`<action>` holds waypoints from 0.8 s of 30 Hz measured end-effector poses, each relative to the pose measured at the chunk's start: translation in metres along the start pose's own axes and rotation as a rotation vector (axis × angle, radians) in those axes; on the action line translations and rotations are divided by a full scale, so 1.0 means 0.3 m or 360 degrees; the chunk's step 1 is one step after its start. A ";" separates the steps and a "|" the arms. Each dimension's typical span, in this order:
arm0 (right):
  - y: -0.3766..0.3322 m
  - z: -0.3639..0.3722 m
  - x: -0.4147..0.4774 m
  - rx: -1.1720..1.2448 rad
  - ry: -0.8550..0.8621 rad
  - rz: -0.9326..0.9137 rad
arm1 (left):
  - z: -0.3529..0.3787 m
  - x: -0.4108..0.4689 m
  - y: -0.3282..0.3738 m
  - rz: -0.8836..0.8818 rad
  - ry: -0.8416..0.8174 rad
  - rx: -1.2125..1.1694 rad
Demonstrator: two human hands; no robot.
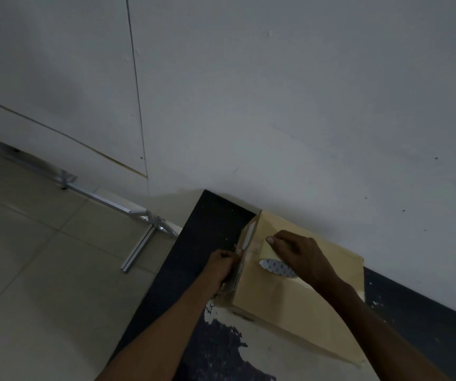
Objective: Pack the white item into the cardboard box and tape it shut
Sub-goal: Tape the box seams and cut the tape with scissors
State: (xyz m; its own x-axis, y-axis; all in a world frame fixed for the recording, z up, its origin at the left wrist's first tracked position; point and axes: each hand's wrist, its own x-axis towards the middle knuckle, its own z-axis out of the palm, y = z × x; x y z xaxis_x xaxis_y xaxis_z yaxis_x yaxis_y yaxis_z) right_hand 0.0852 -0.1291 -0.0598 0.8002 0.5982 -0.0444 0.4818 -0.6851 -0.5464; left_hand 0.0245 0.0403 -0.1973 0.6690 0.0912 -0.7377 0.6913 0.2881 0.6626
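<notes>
– Since the box (290, 306) is set on the table (207, 221) by the wall (303, 105): grips?
– Tape strip (249, 237) is pinched by left hand (221, 264) at box end; tape roll (276, 268) is gripped on top by right hand (301, 257).

Cardboard box (290, 306) on a dark, paint-flecked tabletop (210, 215), set against a white wall (303, 105). Left grip (221, 264) pinches the raised flap (249, 237) at the box's left end. Right grip (301, 254), on the box top, curls over a tape roll (275, 268). Metal frame (139, 243) lies on tiled floor (42, 270).
</notes>
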 end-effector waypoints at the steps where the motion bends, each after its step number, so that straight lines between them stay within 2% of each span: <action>1: 0.003 0.001 -0.001 -0.0009 0.0004 0.0012 | 0.004 -0.003 0.007 0.0013 0.0035 0.0020; 7: 0.012 0.009 -0.001 -0.0032 0.0028 -0.0010 | 0.014 -0.012 0.038 0.0206 0.0172 0.0095; 12: 0.012 0.011 -0.006 0.0008 0.0035 0.0022 | 0.012 -0.046 0.036 0.0608 0.0380 0.0686; 14: 0.012 0.011 -0.005 0.0008 0.0041 0.0033 | 0.005 -0.069 0.054 0.0670 0.0327 0.0842; 17: 0.011 0.013 -0.004 -0.0008 0.0052 0.0033 | -0.003 -0.120 0.113 0.0582 0.0061 0.1003; 20: 0.007 0.008 0.000 -0.0009 0.0054 -0.0001 | 0.022 -0.195 0.158 0.0484 -0.0099 0.0781; 24: 0.007 0.003 0.008 -0.0121 0.0059 -0.0066 | 0.055 -0.258 0.115 0.0543 -0.0334 0.0347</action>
State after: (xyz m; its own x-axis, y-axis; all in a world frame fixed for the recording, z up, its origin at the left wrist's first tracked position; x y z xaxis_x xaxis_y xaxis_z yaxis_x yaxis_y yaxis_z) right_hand 0.0877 -0.1289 -0.0618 0.7910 0.6118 0.0084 0.5392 -0.6905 -0.4822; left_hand 0.0009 0.0276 -0.1153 0.8939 -0.0553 -0.4449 0.4479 0.0657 0.8917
